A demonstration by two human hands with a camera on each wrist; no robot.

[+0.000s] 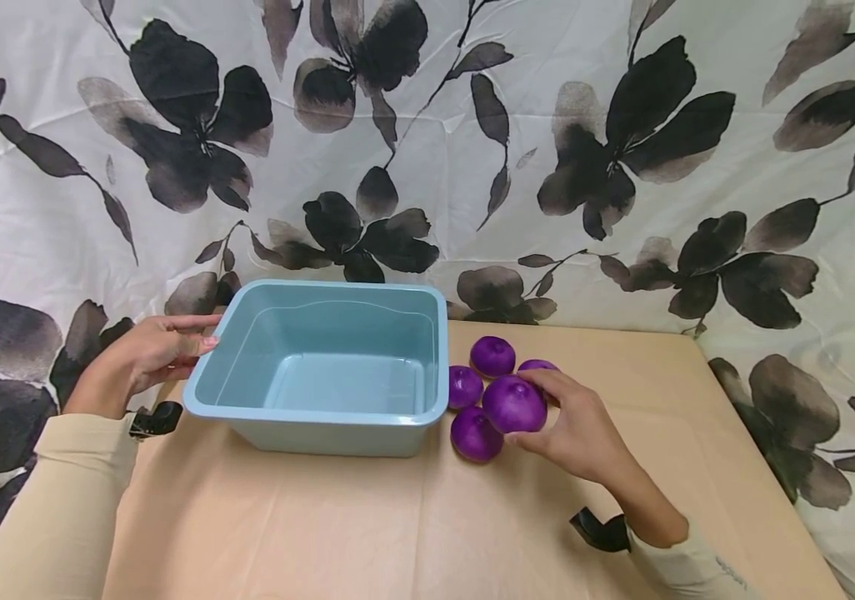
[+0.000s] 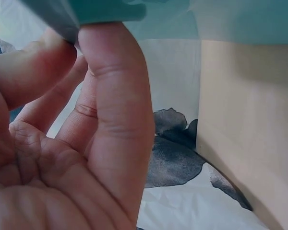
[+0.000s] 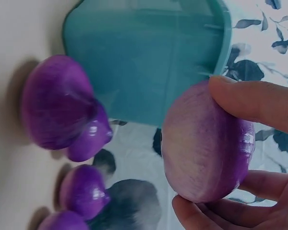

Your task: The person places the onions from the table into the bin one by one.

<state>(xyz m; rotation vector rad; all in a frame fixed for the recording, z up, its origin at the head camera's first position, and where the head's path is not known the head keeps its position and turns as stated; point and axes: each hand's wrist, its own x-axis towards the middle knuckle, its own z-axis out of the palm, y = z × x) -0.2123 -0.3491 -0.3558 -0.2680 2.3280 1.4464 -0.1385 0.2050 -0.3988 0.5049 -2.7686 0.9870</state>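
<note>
A light-blue plastic tub point(image 1: 337, 437) stands on the table with a bare floor inside. At its left end my left hand point(image 1: 153, 358) pinches the rim between thumb and fingers, seen closely as the hand point(image 2: 110, 120) in the left wrist view. My right hand point(image 1: 581, 425) grips a purple onion point(image 1: 514, 404), raised above the tabletop. In the right wrist view this onion point(image 3: 206, 143) sits between thumb and fingers, its paler side showing. Several more purple onions lie grouped at the tub's right side, among them a front onion point(image 1: 476, 435) and a back onion point(image 1: 492, 356).
The table point(image 1: 307, 533) has a tan cover. Behind it and at both sides hangs white cloth point(image 1: 472, 150) with dark flower prints. A black wrist strap point(image 1: 600, 531) shows at my right wrist, another strap point(image 1: 156, 419) at my left.
</note>
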